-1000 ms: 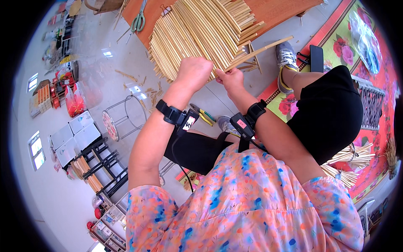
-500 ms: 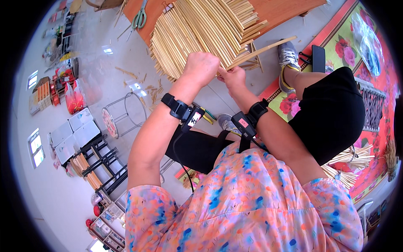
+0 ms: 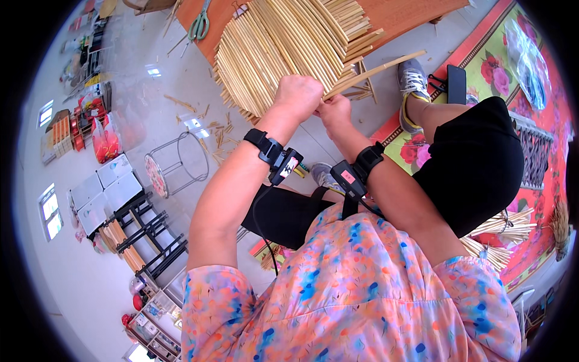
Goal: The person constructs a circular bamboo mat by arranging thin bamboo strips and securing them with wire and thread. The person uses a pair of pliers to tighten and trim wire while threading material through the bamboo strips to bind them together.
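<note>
A rounded mat of pale yellow stalks (image 3: 265, 60), laid side by side, rests partly on the orange-brown table at the top. At its near edge my left hand (image 3: 300, 96) is closed in a fist, its fingers turned away from view. Just to the right, my right hand (image 3: 335, 111) is closed in a pinch, almost touching the left. What either hand grips is hidden. One long stalk (image 3: 386, 68) sticks out to the upper right from the mat's edge by my fingers. A small clip (image 3: 240, 10) sits on the mat's far edge.
Green-handled scissors (image 3: 199, 27) lie on the orange-brown table (image 3: 410, 17). Stalk scraps (image 3: 223, 134) litter the floor near a round stool (image 3: 158, 175). At right, a phone (image 3: 456, 84) and stalk bundles (image 3: 503, 229) lie by the flowered mat (image 3: 416, 151).
My left hand has shifted slightly right, closer to my right hand, and its forearm has moved right too. My right hand has barely moved.
</note>
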The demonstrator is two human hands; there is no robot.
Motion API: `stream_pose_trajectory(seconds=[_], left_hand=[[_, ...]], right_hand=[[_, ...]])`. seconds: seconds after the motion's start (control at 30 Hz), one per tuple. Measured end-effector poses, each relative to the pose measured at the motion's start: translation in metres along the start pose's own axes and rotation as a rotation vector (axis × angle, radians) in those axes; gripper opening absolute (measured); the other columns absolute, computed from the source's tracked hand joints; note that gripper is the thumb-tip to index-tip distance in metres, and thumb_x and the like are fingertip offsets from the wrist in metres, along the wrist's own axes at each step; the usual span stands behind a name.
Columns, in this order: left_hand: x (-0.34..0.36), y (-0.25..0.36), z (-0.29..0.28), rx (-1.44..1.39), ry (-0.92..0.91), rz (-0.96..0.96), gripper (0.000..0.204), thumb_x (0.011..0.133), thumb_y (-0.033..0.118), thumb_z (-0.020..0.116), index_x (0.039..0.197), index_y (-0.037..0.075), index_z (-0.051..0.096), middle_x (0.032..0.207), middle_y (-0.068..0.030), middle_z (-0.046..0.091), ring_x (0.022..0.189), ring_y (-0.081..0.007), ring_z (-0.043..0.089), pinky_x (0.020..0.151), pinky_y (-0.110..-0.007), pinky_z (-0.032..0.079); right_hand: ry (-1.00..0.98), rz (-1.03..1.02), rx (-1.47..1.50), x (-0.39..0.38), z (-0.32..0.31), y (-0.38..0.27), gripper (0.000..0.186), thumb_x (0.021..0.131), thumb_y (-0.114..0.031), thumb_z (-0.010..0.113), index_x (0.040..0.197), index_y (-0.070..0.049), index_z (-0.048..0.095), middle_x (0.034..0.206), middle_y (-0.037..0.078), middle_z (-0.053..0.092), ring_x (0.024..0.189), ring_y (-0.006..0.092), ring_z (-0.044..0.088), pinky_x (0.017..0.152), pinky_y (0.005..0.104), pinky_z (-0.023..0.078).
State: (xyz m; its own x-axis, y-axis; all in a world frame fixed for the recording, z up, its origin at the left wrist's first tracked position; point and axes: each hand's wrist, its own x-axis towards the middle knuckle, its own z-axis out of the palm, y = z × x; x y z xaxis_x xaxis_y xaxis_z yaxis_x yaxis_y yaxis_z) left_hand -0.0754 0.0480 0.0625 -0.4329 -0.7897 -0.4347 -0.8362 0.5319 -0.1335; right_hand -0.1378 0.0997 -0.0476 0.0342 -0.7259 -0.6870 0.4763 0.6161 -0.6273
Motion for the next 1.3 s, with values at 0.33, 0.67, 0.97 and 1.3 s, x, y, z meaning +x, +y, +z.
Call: stream_pose_trajectory(seconds=[0.33,0.67,0.97,1.3], left_hand=[[-0.002,0.018,0.010,-0.018,0.123,-0.125,0.010,0.072,0.012,0.057,0.075,0.002,0.055,0.064,-0.0138,0.063,0.061,-0.0275,0.065,0.054,-0.036,0.053],[0.005,0.013,0.011,-0.047,0.107,-0.075,0.011,0.075,0.012,0.053,0.078,0.001,0.051,0.061,-0.0140,0.062,0.057,-0.0289,0.064,0.051,-0.038,0.052],[0.005,0.011,0.012,-0.139,0.102,0.072,0.014,0.081,0.016,0.048,0.087,0.004,0.049,0.062,-0.0151,0.060,0.060,-0.0324,0.062,0.050,-0.043,0.049],[0.003,0.010,0.010,-0.088,0.006,0.125,0.014,0.082,0.015,0.047,0.091,0.006,0.051,0.064,-0.0126,0.062,0.065,-0.0301,0.064,0.053,-0.043,0.049]], right_hand=[[0.076,-0.040,-0.237,-0.001,-0.002,-0.003,0.021,0.071,-0.013,0.073,0.082,0.001,0.062,0.073,0.005,0.064,0.062,0.0102,0.058,0.056,0.0270,0.047],[0.056,-0.070,-0.143,-0.002,0.000,-0.006,0.021,0.070,-0.013,0.072,0.085,-0.001,0.063,0.078,0.002,0.064,0.069,0.0098,0.057,0.060,0.0271,0.047],[0.066,-0.083,-0.131,0.008,-0.006,0.003,0.015,0.078,-0.014,0.066,0.084,-0.001,0.062,0.081,0.003,0.063,0.074,0.0102,0.056,0.065,0.0290,0.046],[0.037,0.035,0.015,-0.001,-0.003,-0.010,0.023,0.087,-0.021,0.056,0.086,0.001,0.061,0.082,0.005,0.063,0.072,0.0112,0.057,0.060,0.0304,0.047]])
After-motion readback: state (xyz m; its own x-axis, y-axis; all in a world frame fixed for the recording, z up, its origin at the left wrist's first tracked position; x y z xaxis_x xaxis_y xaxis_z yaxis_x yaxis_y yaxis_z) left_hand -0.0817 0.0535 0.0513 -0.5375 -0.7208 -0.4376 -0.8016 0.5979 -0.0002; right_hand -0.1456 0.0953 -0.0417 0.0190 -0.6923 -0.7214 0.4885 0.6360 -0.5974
